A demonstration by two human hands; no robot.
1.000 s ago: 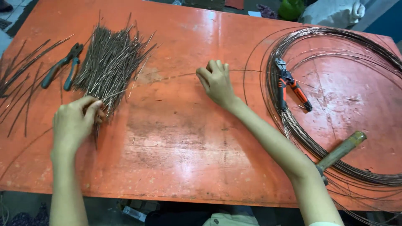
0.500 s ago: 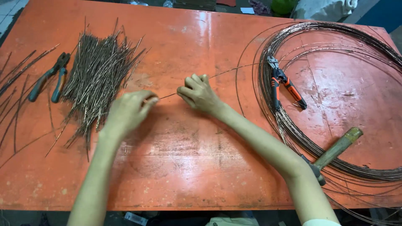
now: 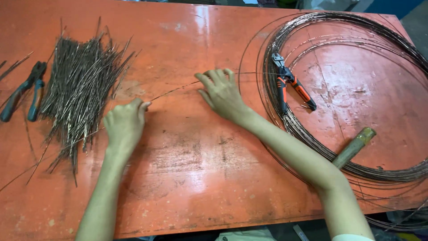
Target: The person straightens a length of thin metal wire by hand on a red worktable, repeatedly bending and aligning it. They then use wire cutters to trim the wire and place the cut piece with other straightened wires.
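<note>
Pinching with my left hand, I hold the near end of a thin wire between thumb and forefinger, fingers curled shut around it, just right of the bundle of cut pieces. From that grip the wire runs up and to the right across the bare orange worktop to my right hand, whose fingers press down on it with the hand spread rather flat; whether those fingers actually close around the wire I cannot tell. Past my right hand the same strand carries on to the right toward the big wire coil that lies on the right half of the worktop.

Near the right edge, a hammer handle rests across the coil's near loops. Farther off, red-handled cutters lie on the coil's left side, jaws pointing away from me. To the left, the pile of cut wire pieces fans out, and blue-handled pliers lie just beyond it by the left edge.
</note>
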